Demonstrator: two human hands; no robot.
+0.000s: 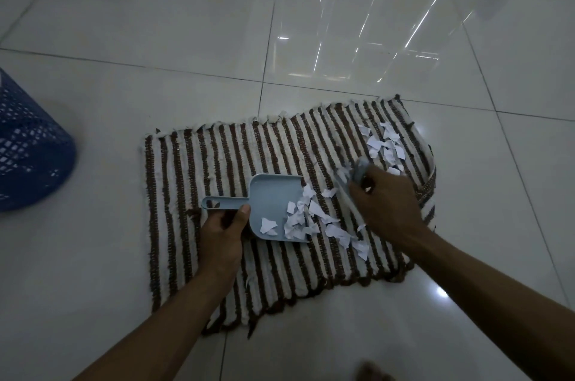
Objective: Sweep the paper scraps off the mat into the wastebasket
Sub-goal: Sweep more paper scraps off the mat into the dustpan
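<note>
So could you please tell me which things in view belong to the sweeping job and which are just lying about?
Part of the job:
striped mat
paper scraps
dustpan, in left hand
hand brush, blurred, in right hand
blue wastebasket

Just there:
tiled floor
a foot at the bottom edge

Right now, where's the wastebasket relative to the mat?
The blue wastebasket stands on the tiled floor at the far left edge of the head view, clear of the striped mat and left of the dustpan.
</note>
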